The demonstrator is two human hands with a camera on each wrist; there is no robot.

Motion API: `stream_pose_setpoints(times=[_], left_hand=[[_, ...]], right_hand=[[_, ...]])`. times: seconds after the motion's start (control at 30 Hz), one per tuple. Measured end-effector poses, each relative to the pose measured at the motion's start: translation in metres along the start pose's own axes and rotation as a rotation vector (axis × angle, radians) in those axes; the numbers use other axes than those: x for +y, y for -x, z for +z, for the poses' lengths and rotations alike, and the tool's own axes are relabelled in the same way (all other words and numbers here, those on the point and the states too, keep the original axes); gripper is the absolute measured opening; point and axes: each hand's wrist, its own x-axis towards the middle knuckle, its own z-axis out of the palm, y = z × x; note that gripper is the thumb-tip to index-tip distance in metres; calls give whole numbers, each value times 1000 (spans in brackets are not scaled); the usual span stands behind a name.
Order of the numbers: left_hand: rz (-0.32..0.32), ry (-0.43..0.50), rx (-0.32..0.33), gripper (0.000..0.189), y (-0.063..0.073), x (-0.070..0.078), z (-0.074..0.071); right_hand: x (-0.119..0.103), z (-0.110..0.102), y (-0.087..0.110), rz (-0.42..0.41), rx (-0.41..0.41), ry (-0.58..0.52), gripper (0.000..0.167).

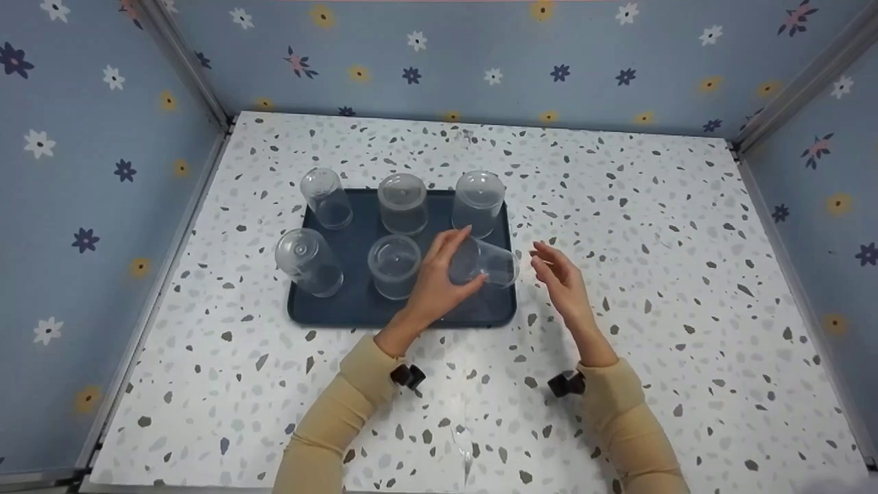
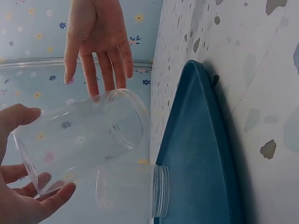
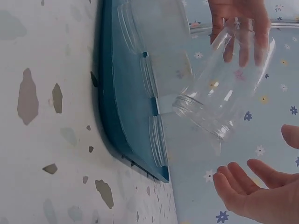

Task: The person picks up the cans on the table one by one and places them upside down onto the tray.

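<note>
My left hand (image 1: 442,278) grips a clear plastic jar (image 1: 499,264) by its base end, fingers and thumb spread round it. The jar is tilted on its side above the right part of the dark blue tray (image 1: 439,320), its threaded mouth (image 2: 128,119) toward my right hand (image 1: 564,283). That hand hovers just right of the tray edge, fingers loosely bent, holding nothing; in the right wrist view its fingertips (image 3: 224,175) are apart from the jar's rim. Behind the held jar, another clear jar (image 1: 480,195) stands upside down at the tray's back right corner.
Several more clear jars stand mouth down on the tray, among them a front middle jar (image 1: 392,264) close beside my left hand and a front left jar (image 1: 305,257). The speckled white table (image 1: 672,274) is bounded by flower-patterned walls (image 1: 453,62) at the back and sides.
</note>
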Motion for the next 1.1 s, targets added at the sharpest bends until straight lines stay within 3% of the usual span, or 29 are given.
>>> stream_pose_setpoints(times=[0.27, 0.43, 0.7, 0.8, 0.93, 1.1], left_hand=[[14, -140, -160, 71, -4, 3, 1], [-10, -216, -250, 72, -13, 7, 0], [-49, -301, -371, 73, -27, 12, 1], [-38, -339, -394, 73, -30, 13, 3], [-18, -377, -413, 73, -33, 12, 6], [-27, -407, -439, 72, -36, 11, 9]], right_hand=[[5, -2, 2, -154, 8, 312, 45], [3, -3, 2, -238, 6, 495, 50], [2, -8, -2, -255, -18, 684, 56], [3, -11, -5, -273, -11, 784, 57], [2, -18, -9, -232, -19, 905, 60], [-1, -29, -16, -205, -43, 973, 64]])
